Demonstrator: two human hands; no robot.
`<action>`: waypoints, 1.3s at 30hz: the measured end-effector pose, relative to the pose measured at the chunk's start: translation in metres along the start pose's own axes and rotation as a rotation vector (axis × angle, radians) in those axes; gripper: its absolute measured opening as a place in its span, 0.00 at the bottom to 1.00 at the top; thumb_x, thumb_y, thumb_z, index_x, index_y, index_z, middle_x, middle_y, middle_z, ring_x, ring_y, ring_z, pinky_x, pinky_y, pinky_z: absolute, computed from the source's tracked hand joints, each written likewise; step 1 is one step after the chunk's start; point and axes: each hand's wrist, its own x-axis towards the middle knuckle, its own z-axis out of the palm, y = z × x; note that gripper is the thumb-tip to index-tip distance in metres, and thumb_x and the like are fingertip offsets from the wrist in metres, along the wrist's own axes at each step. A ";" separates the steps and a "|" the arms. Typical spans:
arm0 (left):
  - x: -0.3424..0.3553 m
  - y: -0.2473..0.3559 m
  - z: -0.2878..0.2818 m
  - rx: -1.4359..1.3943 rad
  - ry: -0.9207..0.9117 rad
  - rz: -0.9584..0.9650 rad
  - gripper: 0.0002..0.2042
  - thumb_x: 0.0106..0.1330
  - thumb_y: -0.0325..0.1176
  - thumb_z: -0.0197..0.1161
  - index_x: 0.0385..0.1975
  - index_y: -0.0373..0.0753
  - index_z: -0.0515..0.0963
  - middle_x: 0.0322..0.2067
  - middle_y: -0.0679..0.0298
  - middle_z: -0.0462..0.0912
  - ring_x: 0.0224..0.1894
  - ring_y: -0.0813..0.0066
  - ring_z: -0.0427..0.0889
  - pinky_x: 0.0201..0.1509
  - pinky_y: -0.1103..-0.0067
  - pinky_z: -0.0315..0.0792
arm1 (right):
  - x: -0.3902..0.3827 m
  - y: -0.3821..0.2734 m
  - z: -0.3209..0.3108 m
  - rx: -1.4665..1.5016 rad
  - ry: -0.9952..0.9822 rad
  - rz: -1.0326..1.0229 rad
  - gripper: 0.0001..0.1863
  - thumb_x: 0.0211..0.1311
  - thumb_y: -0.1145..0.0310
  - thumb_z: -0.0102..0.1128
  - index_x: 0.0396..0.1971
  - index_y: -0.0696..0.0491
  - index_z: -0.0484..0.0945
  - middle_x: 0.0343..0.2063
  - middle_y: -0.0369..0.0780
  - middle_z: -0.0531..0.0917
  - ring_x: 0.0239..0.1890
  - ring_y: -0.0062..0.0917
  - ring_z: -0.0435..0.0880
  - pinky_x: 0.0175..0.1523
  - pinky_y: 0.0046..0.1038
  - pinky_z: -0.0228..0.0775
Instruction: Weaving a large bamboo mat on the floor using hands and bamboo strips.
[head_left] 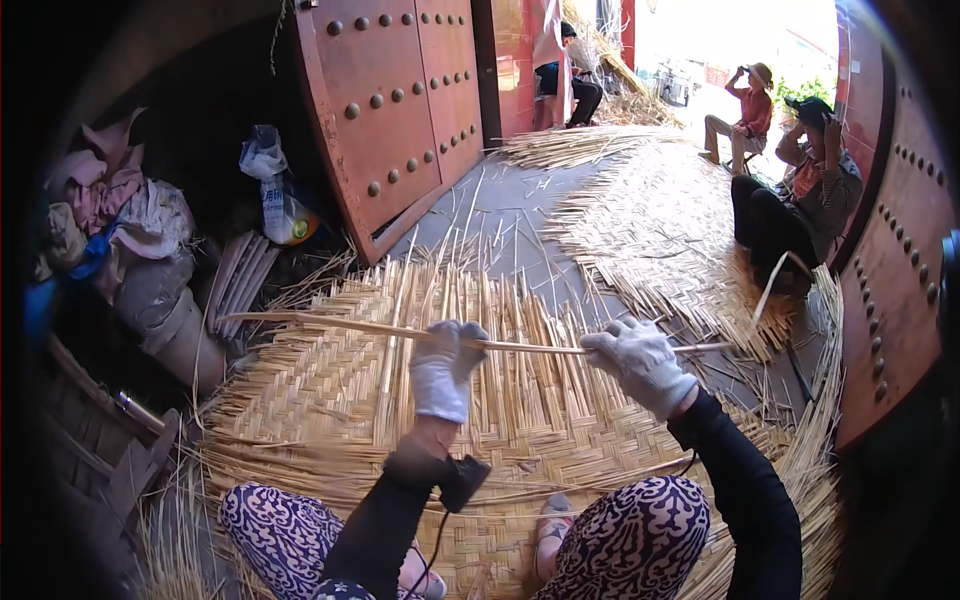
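My left hand (445, 365) and my right hand (635, 360), both in pale gloves, are closed on a long, thin pale reed strip (530, 348) held crosswise in front of me. Its left end reaches out toward the dark corner, and its right end sticks out past my right hand. Beneath the strip lies a partly woven straw-coloured mat (350, 430), with loose parallel reeds along its far part and crossed weave nearer me. My knees, in patterned trousers, are bent at the lower edge, with my feet on the mat.
Three people (795, 190) (750, 115) (570, 85) sit ahead and right near another woven mat (645, 220). Studded red doors (390, 130) (895, 280) flank the opening. Left are piled cloths (130, 200), a white bag (285, 205) and wooden pieces (240, 275). Loose reeds (815, 430) lie at right.
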 end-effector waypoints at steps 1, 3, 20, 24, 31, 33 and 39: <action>0.001 0.012 -0.001 -0.014 -0.004 0.059 0.05 0.56 0.33 0.56 0.29 0.41 0.73 0.29 0.59 0.79 0.31 0.67 0.80 0.34 0.72 0.78 | 0.003 -0.003 -0.001 0.005 0.002 0.003 0.10 0.51 0.62 0.54 0.33 0.48 0.74 0.28 0.35 0.77 0.35 0.30 0.75 0.40 0.32 0.65; 0.004 0.028 -0.011 -0.086 0.028 0.082 0.06 0.57 0.33 0.55 0.31 0.41 0.73 0.31 0.60 0.79 0.33 0.69 0.79 0.36 0.74 0.78 | 0.011 -0.010 0.002 0.423 -0.037 -0.006 0.09 0.52 0.63 0.53 0.33 0.48 0.75 0.25 0.36 0.77 0.31 0.31 0.76 0.36 0.30 0.67; -0.028 0.146 0.034 0.371 -0.203 0.086 0.06 0.59 0.33 0.53 0.33 0.40 0.73 0.31 0.58 0.78 0.35 0.63 0.79 0.34 0.74 0.79 | 0.028 -0.050 -0.037 0.945 -0.235 0.236 0.07 0.46 0.67 0.59 0.22 0.54 0.79 0.16 0.39 0.76 0.19 0.30 0.75 0.27 0.26 0.67; -0.037 0.170 0.044 0.438 -0.205 0.170 0.06 0.57 0.29 0.55 0.34 0.39 0.72 0.33 0.56 0.78 0.32 0.64 0.80 0.32 0.74 0.79 | 0.039 -0.061 -0.055 0.395 0.387 -0.156 0.05 0.44 0.67 0.59 0.22 0.51 0.78 0.17 0.36 0.74 0.20 0.26 0.75 0.21 0.24 0.65; -0.030 0.204 0.028 0.522 0.077 0.190 0.08 0.54 0.32 0.60 0.32 0.38 0.73 0.24 0.63 0.78 0.21 0.77 0.78 0.21 0.84 0.74 | 0.064 -0.104 -0.058 -0.325 0.588 -0.392 0.02 0.41 0.72 0.54 0.18 0.50 0.71 0.18 0.33 0.68 0.21 0.21 0.70 0.23 0.23 0.61; -0.023 0.201 0.016 0.643 0.184 0.140 0.09 0.53 0.32 0.62 0.32 0.38 0.74 0.22 0.64 0.78 0.18 0.79 0.76 0.19 0.86 0.71 | 0.070 -0.105 -0.055 -0.360 0.598 -0.446 0.03 0.38 0.72 0.53 0.18 0.50 0.71 0.18 0.32 0.67 0.22 0.20 0.68 0.23 0.21 0.59; 0.002 0.187 -0.020 0.462 0.285 0.072 0.04 0.55 0.27 0.58 0.30 0.39 0.75 0.24 0.65 0.79 0.19 0.82 0.76 0.22 0.87 0.72 | 0.092 -0.104 -0.010 -0.119 0.320 -0.363 0.03 0.43 0.70 0.57 0.19 0.51 0.73 0.16 0.35 0.71 0.20 0.22 0.73 0.24 0.26 0.64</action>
